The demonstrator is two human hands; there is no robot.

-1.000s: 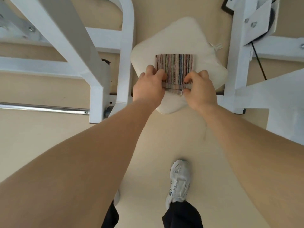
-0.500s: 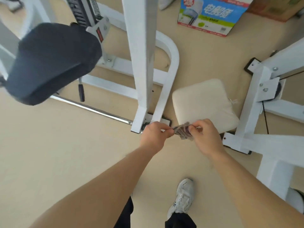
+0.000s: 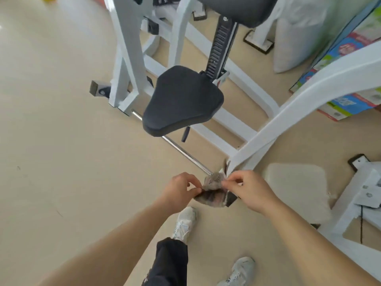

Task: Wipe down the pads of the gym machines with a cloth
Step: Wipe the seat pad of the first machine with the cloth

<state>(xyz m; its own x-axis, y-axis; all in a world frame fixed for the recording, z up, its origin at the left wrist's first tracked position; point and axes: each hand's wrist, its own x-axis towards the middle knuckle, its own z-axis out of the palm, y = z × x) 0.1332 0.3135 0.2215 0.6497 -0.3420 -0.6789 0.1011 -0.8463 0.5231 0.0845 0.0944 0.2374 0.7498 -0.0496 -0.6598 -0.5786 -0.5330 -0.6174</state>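
The left half is open beige floor, bare out to the picture's edge, with wide room to move there. Next comes the white frame, its posts and rails crowding the top and middle, and a chrome bar slants along the floor from its foot toward the hands. The black seat pad sits on the frame, its rounded front edge facing the person and free on the left. Below it, the left hand has its grip pinched on one end of the cloth. The cloth hangs crumpled in the air between both hands, near the seat pad but touching no pad. The right hand has its grip pinched on the other end, thumb and finger together on the fabric. A shoe and a dark trouser leg stand under the hands, and another shoe is further right. A cream cushion lies on the floor beside a white bracket. Coloured boxes and a white bag close off the right side. Motion blur hides the cloth's pattern, and a second black pad is cut off at the top.
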